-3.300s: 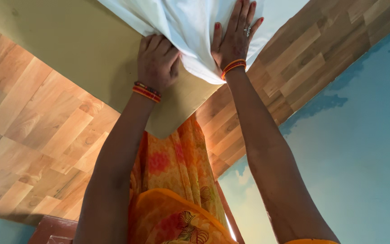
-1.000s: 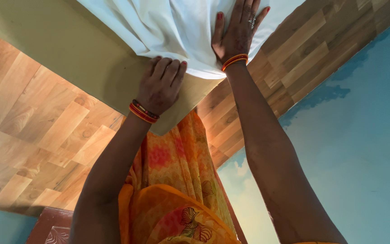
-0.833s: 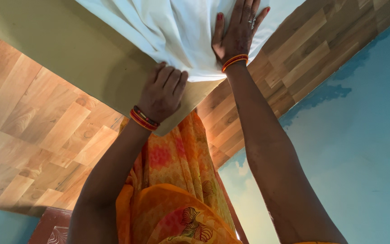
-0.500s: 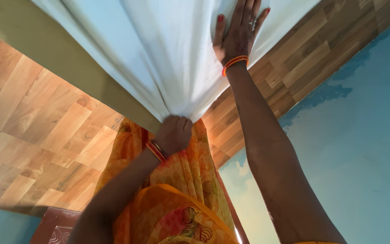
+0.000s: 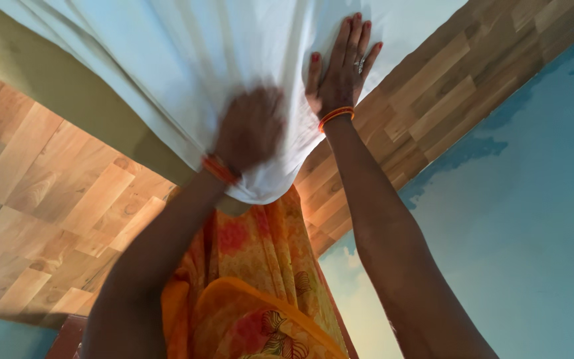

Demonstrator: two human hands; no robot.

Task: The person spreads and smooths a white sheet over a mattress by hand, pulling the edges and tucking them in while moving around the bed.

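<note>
Your white cloth (image 5: 187,60) lies spread over the olive-green worktop (image 5: 48,86) and covers its near corner, where a rounded fold of it hangs a little past the edge, just above your orange patterned garment (image 5: 260,292).

Your right hand (image 5: 341,73) lies flat on the cloth, the fingers (image 5: 357,36) straight and spread wide, holding nothing, only pressing the fabric down.

Your left hand (image 5: 250,129) is on the cloth near the corner, close beside the right one. It is blurred by motion, so I cannot tell if its fingers are closed on a fold or lie flat. It touches the fabric, this much is visible.

About the handling, this is my judgement from the soft folds and long wrinkles: the cloth is thin, light and very limp. It has no stiffness, so it will follow your hand and gather into creases when you push it. It seems not fragile. It will probably slide easily over the smooth worktop, therefore one flat palm is useful as an anchor.

A good place to take hold is the edge or the hanging fold at the corner, pinched between thumb and fingers. In the middle the fabric gives nothing to pinch and would only bunch up.

Around the worktop you see a wood-pattern floor (image 5: 48,219) and a blue surface (image 5: 533,213) at your right.
</note>
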